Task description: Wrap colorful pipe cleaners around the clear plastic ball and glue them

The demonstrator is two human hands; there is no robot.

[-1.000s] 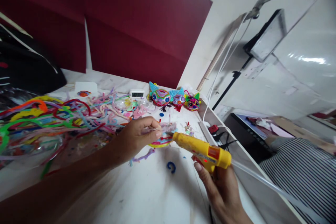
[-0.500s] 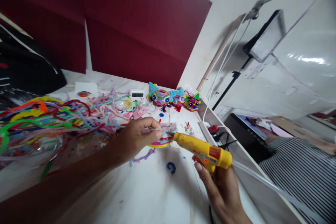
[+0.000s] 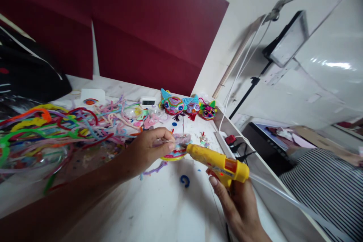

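Note:
A yellow hot glue gun with a clear glue stick out of its back is gripped in my right hand. Its nozzle points left, at or very near a clear plastic piece decorated with coloured pipe cleaner. My left hand pinches that piece between thumb and fingers; the hand hides part of it. Red, blue, pink and yellow rows show on its near side. Below lie a purple pipe cleaner bit and a blue curled pipe cleaner on the white table.
A tangle of pipe cleaners spreads over the left. Several finished colourful animal heads stand at the back beside a small digital clock. A power strip runs along the right ledge. Farther right is a person in a striped top.
The glue gun has shifted very slightly left, its nozzle staying by the decorated piece. My left hand keeps its hold almost unmoved.

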